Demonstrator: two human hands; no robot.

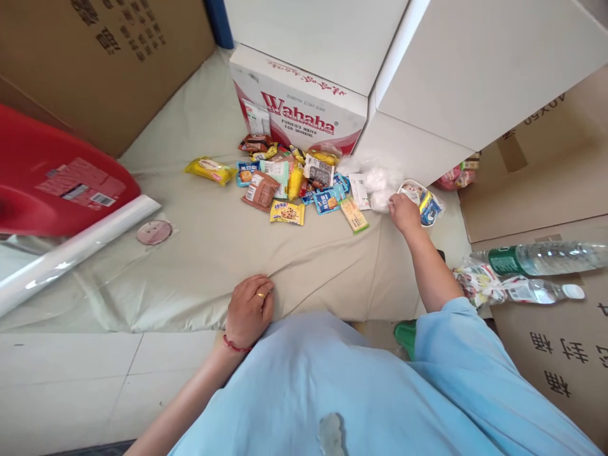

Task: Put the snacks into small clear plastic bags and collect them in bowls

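Observation:
My right hand (pixel 406 213) is closed at the left rim of a small white basket (pixel 411 184), its fingertips against a crumpled clear plastic bag (pixel 379 180). What they pinch is hidden. Inside the basket lies a blue-and-yellow snack packet (pixel 430 209). My left hand (pixel 249 308) rests on the front edge of the beige-covered surface (pixel 323 269), fingers curled, nothing visible in them. Left of the bag, wrapped snacks are heaped, among them a brown packet (pixel 261 190), a yellow packet (pixel 287 213), a blue packet (pixel 325 201) and a green-edged packet (pixel 354 216).
A Wahaha carton (pixel 299 101) stands behind the snacks. At the left are a red jug (pixel 57 177) and a white film roll (pixel 80 250). Lying at the right are a large water bottle (pixel 546 258) and a smaller bottle (pixel 541 291). Cardboard boxes flank both sides.

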